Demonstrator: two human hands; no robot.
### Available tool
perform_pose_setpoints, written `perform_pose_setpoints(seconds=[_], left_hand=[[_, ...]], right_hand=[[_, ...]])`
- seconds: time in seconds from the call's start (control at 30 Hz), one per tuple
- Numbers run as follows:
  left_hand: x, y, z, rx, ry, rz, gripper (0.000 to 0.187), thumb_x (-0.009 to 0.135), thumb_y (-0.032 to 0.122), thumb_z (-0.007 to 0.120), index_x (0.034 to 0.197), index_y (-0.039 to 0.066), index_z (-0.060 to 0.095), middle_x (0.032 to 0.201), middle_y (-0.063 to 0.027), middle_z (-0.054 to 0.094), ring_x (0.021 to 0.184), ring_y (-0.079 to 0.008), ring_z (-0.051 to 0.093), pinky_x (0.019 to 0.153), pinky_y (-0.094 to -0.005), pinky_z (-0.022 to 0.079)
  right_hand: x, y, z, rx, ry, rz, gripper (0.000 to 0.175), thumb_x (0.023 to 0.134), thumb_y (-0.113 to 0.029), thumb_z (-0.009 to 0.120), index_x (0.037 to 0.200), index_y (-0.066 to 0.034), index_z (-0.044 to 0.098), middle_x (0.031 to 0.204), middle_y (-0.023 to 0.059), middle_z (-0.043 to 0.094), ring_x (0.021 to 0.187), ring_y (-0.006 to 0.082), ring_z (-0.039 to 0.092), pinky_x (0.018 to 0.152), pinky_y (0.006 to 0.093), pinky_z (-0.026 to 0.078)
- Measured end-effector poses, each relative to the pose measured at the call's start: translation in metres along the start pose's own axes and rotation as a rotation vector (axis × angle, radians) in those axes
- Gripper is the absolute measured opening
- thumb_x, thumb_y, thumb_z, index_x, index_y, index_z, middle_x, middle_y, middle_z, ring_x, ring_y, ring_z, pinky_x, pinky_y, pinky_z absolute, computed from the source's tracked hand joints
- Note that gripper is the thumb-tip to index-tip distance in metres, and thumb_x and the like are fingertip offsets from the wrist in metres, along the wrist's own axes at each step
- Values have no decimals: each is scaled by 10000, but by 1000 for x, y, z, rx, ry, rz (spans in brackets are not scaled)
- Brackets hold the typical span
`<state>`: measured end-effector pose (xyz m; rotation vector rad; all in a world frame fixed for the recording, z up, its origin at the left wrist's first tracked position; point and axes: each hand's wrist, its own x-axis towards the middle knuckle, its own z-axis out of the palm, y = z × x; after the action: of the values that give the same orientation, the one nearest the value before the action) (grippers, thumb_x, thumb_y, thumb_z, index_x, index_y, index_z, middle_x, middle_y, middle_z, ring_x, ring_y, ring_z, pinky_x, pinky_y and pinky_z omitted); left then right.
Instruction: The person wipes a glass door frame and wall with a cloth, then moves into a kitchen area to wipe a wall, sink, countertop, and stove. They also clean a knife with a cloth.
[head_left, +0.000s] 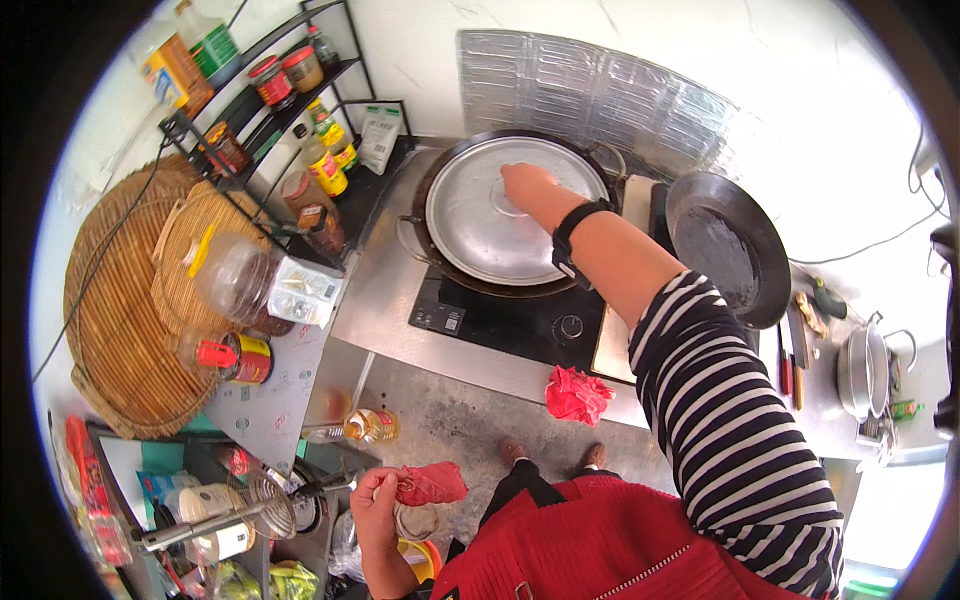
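A round metal lid (480, 240) covers a dark wok (429, 262) with loop handles, which sits on a black cooktop (502, 322). My right hand (525, 186) is closed on the middle of the lid; the knob itself is hidden beneath it. Low on the left, my left hand (377, 499) pinches a red cloth (435, 484) away from the counter. Another crumpled red cloth (577, 395) lies on the counter's front edge. To the right of the wok rests a dark frying pan (720, 244), partly hidden by my right arm.
A black rack (251, 116) with bottles and jars stands at left, near a large plastic jug (232, 277) and woven round trays (112, 300). Knives (798, 352) and a metal pot (859, 367) lie at right. A slotted strainer (262, 502) juts out at lower left.
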<state>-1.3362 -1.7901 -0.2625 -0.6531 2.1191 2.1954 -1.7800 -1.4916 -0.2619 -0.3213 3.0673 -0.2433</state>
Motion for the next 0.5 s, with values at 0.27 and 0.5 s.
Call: perform_pose_setpoints(seconds=[0.27, 0.5], left_hand=[[20, 5, 9, 27, -105, 48, 106, 914, 55, 565, 899, -10, 647, 864, -64, 672, 812, -117, 601, 793, -261, 461], [31, -4, 28, 90, -174, 60, 109, 920, 61, 555, 903, -10, 635, 880, -74, 668, 834, -131, 599, 826, -268, 452]], right_hand=[[-21, -5, -5, 157, 12, 52, 284, 891, -133, 525, 1158, -65, 593, 1171, 202, 604, 1081, 352, 607, 893, 446, 507], [-134, -26, -32, 433, 162, -11, 417, 803, -176, 656, 1177, -45, 526, 1184, 195, 538, 1050, 368, 592, 883, 439, 509]])
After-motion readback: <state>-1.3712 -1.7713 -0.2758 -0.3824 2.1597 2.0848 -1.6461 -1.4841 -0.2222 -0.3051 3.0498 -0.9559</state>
